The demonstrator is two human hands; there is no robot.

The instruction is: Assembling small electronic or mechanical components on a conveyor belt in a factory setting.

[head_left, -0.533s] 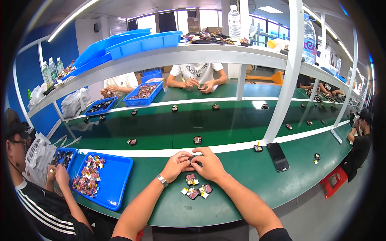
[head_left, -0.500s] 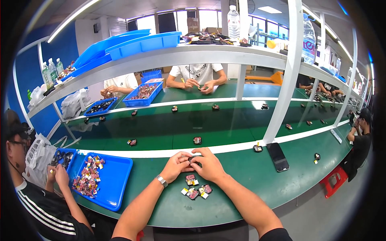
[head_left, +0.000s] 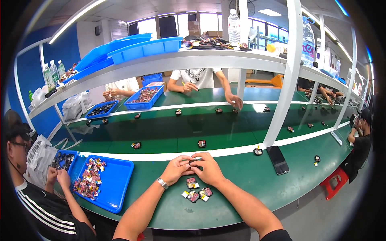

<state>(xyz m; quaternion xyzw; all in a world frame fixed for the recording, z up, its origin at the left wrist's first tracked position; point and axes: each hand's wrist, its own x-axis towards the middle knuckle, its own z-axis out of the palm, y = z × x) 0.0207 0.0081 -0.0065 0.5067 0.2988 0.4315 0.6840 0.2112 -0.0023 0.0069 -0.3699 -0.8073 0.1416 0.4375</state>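
Both my hands meet over the green bench near its far edge. My left hand (head_left: 176, 169), with a metal watch at the wrist, grips one side of a small black casing (head_left: 196, 162). From the other side my right hand (head_left: 209, 170) closes its fingers on the same casing. Fingers cover most of it, so its details are hidden. Just below the hands lie three small electronic modules, each with reddish parts in a black shell and white-and-yellow tabs: an upper one (head_left: 192, 183), a lower left one (head_left: 193, 196) and a lower right one (head_left: 206, 193).
A blue tray (head_left: 116, 186) of loose reddish parts stands at left, beside a seated co-worker (head_left: 44, 201). A phone (head_left: 278, 160) and a single module (head_left: 257, 151) lie right. Beyond runs a green conveyor belt (head_left: 173, 134) carrying spaced modules, under a white shelf frame (head_left: 283, 80).
Modules on the belt have shifted slightly right. Across it, a co-worker's hand has reached out to the belt beside a module. My hands still hold the casing, fingers slightly repositioned.
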